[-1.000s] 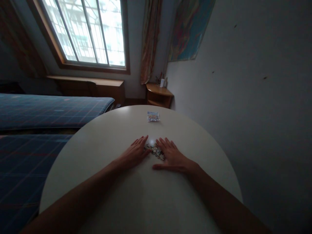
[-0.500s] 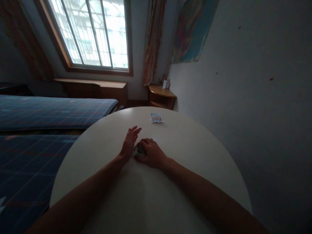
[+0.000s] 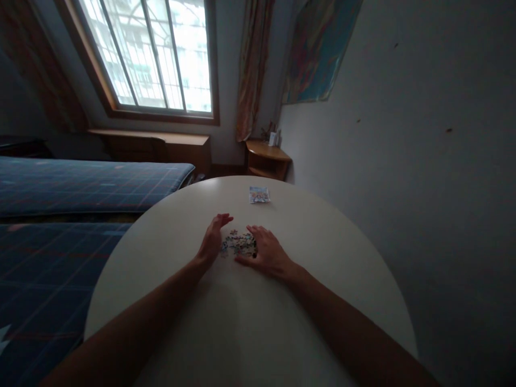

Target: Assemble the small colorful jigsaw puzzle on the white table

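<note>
A small heap of colourful jigsaw pieces (image 3: 238,243) lies on the round white table (image 3: 250,333), a little beyond its middle. My left hand (image 3: 212,240) stands on its edge at the heap's left side, fingers stretched out and slightly curved. My right hand (image 3: 266,250) rests palm down on the table against the heap's right side, fingers spread. Neither hand holds anything. A small printed picture card (image 3: 258,194) lies farther back on the table.
A bed with a blue checked cover (image 3: 60,215) runs along the left of the table. A grey wall is close on the right. A wooden corner shelf (image 3: 266,156) and a window (image 3: 161,54) are at the back.
My right hand, which was curled over the pieces half a second ago, has flattened and moved right, uncovering the heap. A second ago both hands lay flat around the pieces; the left has turned on edge.
</note>
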A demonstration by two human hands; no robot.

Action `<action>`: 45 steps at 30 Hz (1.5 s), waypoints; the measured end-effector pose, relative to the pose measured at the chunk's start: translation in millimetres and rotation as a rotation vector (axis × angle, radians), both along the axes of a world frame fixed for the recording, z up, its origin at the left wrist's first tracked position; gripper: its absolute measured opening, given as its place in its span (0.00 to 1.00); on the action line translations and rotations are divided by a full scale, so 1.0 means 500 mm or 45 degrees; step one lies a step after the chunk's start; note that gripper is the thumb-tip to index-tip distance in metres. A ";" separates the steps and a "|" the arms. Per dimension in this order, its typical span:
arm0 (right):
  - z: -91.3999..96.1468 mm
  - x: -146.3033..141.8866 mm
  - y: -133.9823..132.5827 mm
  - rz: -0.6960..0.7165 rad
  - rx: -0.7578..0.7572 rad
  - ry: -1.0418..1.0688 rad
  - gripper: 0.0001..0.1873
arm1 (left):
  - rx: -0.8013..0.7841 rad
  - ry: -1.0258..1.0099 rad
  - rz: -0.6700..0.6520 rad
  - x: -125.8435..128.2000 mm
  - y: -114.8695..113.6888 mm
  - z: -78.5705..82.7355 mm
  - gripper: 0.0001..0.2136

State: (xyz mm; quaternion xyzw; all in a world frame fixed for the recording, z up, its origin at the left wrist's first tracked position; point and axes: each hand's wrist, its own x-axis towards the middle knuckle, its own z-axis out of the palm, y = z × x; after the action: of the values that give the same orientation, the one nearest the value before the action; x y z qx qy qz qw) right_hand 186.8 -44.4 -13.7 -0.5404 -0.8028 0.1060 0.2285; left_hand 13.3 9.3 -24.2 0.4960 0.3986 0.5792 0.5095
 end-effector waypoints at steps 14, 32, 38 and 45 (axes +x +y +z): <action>0.000 -0.095 0.053 0.088 0.175 -0.001 0.22 | -0.008 0.097 -0.036 -0.043 0.020 0.014 0.31; -0.006 0.016 0.143 -0.085 0.104 0.289 0.24 | 0.599 1.543 -0.520 -0.093 -0.008 0.001 0.55; -0.011 -0.044 0.123 0.255 0.017 0.318 0.20 | 0.578 1.610 -0.304 -0.070 0.002 -0.017 0.52; -0.006 -0.034 0.127 -0.071 0.095 0.511 0.22 | 0.523 1.409 -0.325 -0.059 0.054 -0.012 0.55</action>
State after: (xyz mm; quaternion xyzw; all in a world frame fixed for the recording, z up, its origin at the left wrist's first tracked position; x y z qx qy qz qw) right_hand 169.9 19.3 -16.9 -0.5216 -0.7292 0.1754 0.4067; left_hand -16.3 36.3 -30.3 0.8558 0.4219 0.2345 0.1858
